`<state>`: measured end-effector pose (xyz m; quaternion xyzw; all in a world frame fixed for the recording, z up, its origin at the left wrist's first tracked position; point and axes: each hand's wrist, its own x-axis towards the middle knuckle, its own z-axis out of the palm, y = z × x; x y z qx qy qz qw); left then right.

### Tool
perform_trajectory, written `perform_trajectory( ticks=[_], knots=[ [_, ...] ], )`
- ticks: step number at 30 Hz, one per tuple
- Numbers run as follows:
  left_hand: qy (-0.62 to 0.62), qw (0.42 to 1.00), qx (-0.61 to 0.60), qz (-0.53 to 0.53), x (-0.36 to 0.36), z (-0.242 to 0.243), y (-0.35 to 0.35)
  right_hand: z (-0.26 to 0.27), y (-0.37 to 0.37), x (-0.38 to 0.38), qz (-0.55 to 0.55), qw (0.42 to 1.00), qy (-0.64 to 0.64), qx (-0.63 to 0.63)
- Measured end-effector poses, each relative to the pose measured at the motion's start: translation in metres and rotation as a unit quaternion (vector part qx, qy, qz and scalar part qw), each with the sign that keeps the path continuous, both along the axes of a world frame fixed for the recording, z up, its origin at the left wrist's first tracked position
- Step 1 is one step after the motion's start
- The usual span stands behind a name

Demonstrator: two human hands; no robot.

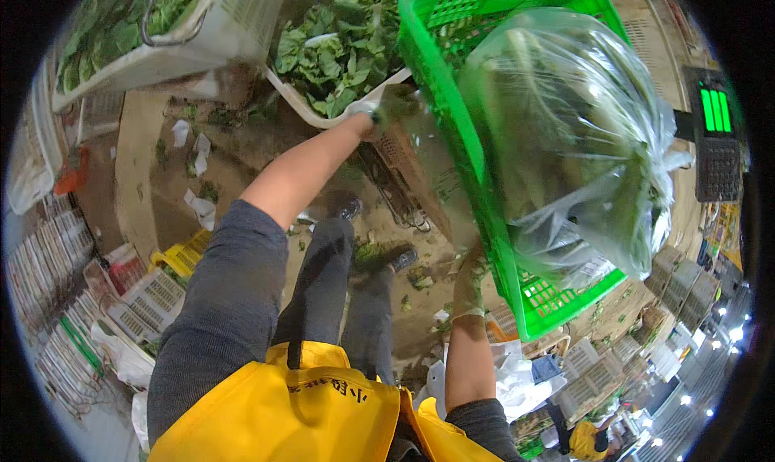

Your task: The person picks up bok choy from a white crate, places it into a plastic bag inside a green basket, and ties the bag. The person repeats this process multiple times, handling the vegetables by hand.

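A green plastic basket [496, 220] stands tilted in view at the right, with a clear plastic bag of leafy vegetables [563, 129] in it, gathered at its right end. My left hand [398, 106], in a dark glove and blurred, is at the corner of a white plastic crate [330, 122] of loose leafy greens [345, 50], close to the basket's left side. My right hand [472, 274], also gloved, is at the basket's lower left wall, its fingers partly hidden. Whether either hand grips the basket cannot be told.
A scale with a lit display [716, 111] is beyond the basket. Another white crate of greens [212, 44] is at upper left. Stacked crates [51, 250] line the left. Paper scraps [201, 208] and leaves litter the floor. A person in yellow [586, 441] is far off, lower right.
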<state>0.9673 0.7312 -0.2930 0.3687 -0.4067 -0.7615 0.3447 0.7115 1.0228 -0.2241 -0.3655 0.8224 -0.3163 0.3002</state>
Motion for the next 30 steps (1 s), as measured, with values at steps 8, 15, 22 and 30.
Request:
perform_trajectory(
  ticks=[8,15,22,30],
  knots=[
    [-0.093,0.941,-0.253,0.204,-0.054,-0.133,0.006,-0.035,0.038,-0.075,-0.045,0.972,0.227,-0.037],
    [-0.450,0.861,-0.232,-0.041,-0.029,0.034,-0.004,0.071,0.121,-0.015,-0.078,0.976,-0.176,0.102],
    [-0.344,0.932,0.047,0.109,0.054,0.089,0.059,0.249,-0.056,0.027,0.124,0.936,0.158,-0.290],
    [0.030,0.920,0.332,0.206,-0.013,0.092,0.018,0.316,-0.132,0.004,0.082,0.934,0.192,-0.291]
  ],
)
